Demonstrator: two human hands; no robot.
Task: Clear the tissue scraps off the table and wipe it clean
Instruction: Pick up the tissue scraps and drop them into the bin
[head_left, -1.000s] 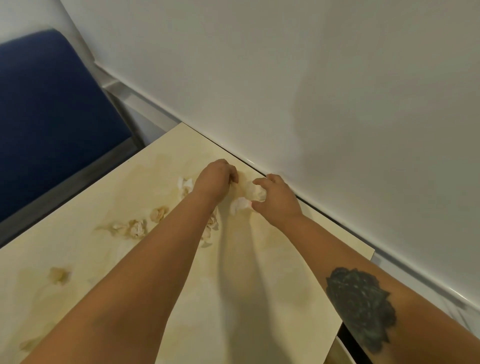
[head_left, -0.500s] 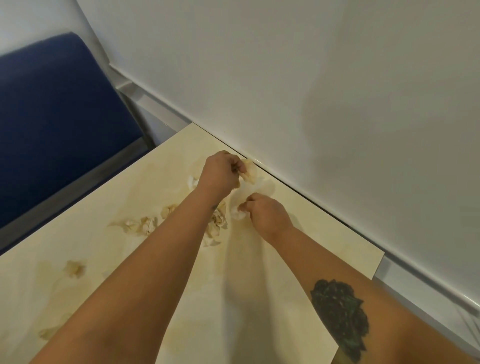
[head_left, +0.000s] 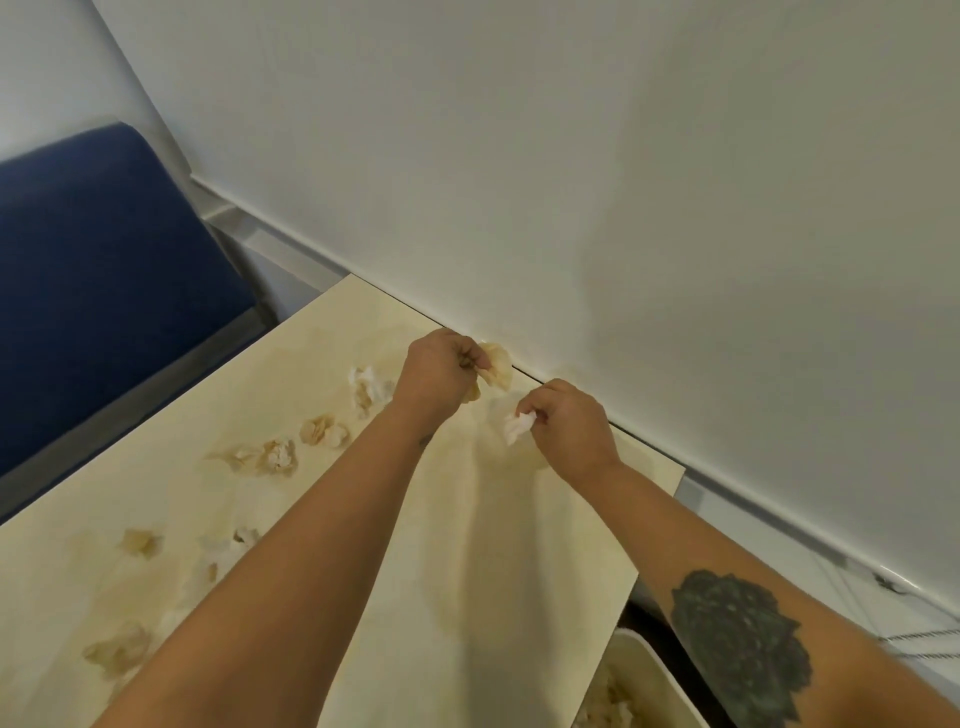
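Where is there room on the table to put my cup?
Bare table lies between the two forearms, out to its right edge by the white bin. Left of the left forearm it is crowded with tissue scraps.

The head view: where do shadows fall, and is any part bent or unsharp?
Head view: soft arm shadows lie on the table and wall; the wide lens bows the wall's base line; the scraps look slightly soft; no strong glare.

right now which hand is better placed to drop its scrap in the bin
Right. The right hand, pinching a white scrap, is on the same side as the bin at the table's right edge; the left hand would likely cross over.
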